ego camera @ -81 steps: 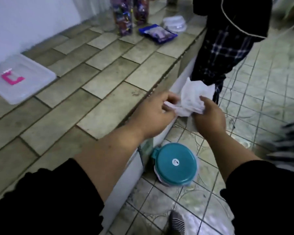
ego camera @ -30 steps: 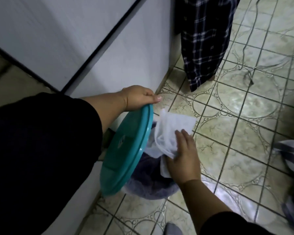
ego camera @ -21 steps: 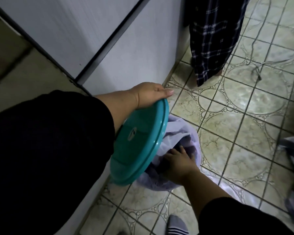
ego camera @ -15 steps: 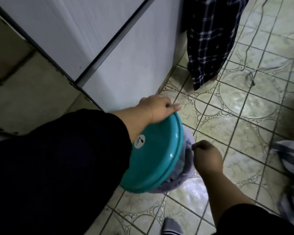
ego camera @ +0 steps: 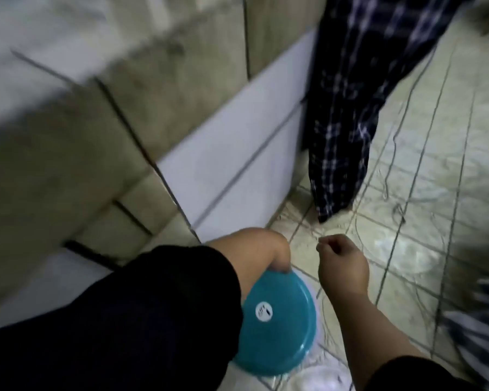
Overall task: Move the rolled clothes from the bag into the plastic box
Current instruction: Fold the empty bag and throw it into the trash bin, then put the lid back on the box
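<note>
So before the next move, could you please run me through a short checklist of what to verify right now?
1. Teal lid back over the bin: cannot tell; it lies flat, but the bin's rim is hidden.
2. Left hand free: not ok; it rests on the lid's far edge.
3. Right hand empty: ok as far as visible; loosely curled over the floor, nothing seen in it.
4. Bag of rolled clothes located: cannot tell; it is not in this view.
5. Plastic box located: cannot tell; it is not in view either.
6. Path clear: not ok; a person in plaid trousers stands close by the tiled counter.
</note>
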### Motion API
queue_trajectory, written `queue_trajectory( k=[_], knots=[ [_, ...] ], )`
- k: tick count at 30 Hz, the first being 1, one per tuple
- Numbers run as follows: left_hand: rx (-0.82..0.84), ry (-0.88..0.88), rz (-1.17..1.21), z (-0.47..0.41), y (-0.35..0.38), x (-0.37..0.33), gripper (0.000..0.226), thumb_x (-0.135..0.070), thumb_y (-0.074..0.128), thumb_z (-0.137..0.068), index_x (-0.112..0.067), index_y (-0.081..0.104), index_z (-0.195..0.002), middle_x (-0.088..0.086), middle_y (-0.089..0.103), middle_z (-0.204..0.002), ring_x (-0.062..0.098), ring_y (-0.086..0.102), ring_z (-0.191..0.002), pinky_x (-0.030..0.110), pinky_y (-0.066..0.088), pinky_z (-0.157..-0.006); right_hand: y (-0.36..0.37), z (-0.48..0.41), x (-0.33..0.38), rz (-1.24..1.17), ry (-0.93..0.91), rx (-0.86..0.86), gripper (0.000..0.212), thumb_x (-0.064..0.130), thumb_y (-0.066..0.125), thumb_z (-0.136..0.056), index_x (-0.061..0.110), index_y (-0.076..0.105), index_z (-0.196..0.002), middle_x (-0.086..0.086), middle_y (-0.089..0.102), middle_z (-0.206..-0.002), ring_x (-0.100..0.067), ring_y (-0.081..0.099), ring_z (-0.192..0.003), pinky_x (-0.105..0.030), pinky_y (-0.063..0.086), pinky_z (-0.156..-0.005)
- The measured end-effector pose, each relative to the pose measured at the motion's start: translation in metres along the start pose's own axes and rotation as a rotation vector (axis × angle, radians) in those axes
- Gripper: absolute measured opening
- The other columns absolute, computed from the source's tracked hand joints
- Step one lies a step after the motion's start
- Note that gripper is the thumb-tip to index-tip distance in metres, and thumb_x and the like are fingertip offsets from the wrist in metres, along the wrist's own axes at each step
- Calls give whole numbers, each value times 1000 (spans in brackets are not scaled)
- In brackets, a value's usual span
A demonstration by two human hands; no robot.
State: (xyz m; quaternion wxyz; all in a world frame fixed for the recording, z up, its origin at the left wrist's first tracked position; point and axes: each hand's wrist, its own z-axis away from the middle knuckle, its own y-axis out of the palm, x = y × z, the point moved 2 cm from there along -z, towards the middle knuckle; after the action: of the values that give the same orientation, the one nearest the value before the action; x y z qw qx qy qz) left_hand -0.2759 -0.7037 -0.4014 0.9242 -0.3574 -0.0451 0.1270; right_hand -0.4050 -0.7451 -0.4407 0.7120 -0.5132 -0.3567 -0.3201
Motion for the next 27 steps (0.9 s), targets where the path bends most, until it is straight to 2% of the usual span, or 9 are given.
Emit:
queue_trajectory(
  k=[4,8,10,13,16,18,20,24,27],
  knots=[
    [-333,-17,160,143,-90,33,52,-45,47,-92,-17,48,-136,8,52,-136,28,50,-120,31,40,-88,-18,29,146,-167,-233,-46,17,17,56,-86,31,58,-76,14,60,-69,-16,58,-71,-21,36,-55],
    [-920,-42,468,292,-127,104,38,-51,50,-81,-31,58,-112,-6,63,-112,16,60,-101,29,48,-81,-8,88,291,-281,-577,-18,10,11,62,-84,18,65,-90,-4,64,-88,-22,59,-85,-28,42,-73],
    [-1101,-175,538,346,-117,153,36,-52,50,-77,-34,59,-106,-8,61,-108,13,59,-99,30,47,-82,13,130,345,-248,-734,63,18,12,65,-82,14,66,-100,-6,61,-98,-24,57,-91,-29,42,-81],
    [-1007,-546,584,395,-65,225,49,-52,57,-80,-30,54,-124,2,49,-129,22,52,-115,36,44,-96,61,198,390,93,-890,415,42,35,61,-84,23,56,-124,-5,50,-129,-27,53,-112,-37,44,-95],
    [-737,-743,635,421,-2,270,69,-55,56,-80,-21,41,-138,13,37,-144,28,39,-131,34,37,-105,108,246,388,609,-902,632,63,59,49,-83,35,36,-140,-2,21,-155,-25,23,-141,-49,23,-112],
    [-628,-745,647,433,36,285,73,-57,54,-80,-20,37,-141,11,31,-149,27,33,-135,33,33,-107,126,264,379,767,-876,638,70,67,43,-80,36,31,-142,-2,12,-158,-26,7,-145,-58,8,-112],
    [-613,-733,676,441,69,292,80,-65,50,-77,-29,27,-145,3,15,-157,23,22,-141,40,25,-112,133,273,373,806,-856,576,76,71,37,-75,36,28,-142,-1,10,-159,-28,1,-146,-60,2,-111],
    [-696,-652,657,447,102,290,78,-74,34,-79,-43,13,-147,-11,-3,-160,12,1,-146,45,3,-115,133,278,372,818,-845,503,80,76,29,-69,40,26,-141,3,10,-159,-24,2,-146,-58,3,-113],
    [-705,-620,678,449,103,291,77,-72,36,-80,-44,11,-147,-13,-7,-159,10,-4,-145,43,-2,-115,134,278,371,846,-840,470,77,77,31,-71,42,27,-140,5,13,-158,-23,4,-146,-56,6,-113]
  ],
)
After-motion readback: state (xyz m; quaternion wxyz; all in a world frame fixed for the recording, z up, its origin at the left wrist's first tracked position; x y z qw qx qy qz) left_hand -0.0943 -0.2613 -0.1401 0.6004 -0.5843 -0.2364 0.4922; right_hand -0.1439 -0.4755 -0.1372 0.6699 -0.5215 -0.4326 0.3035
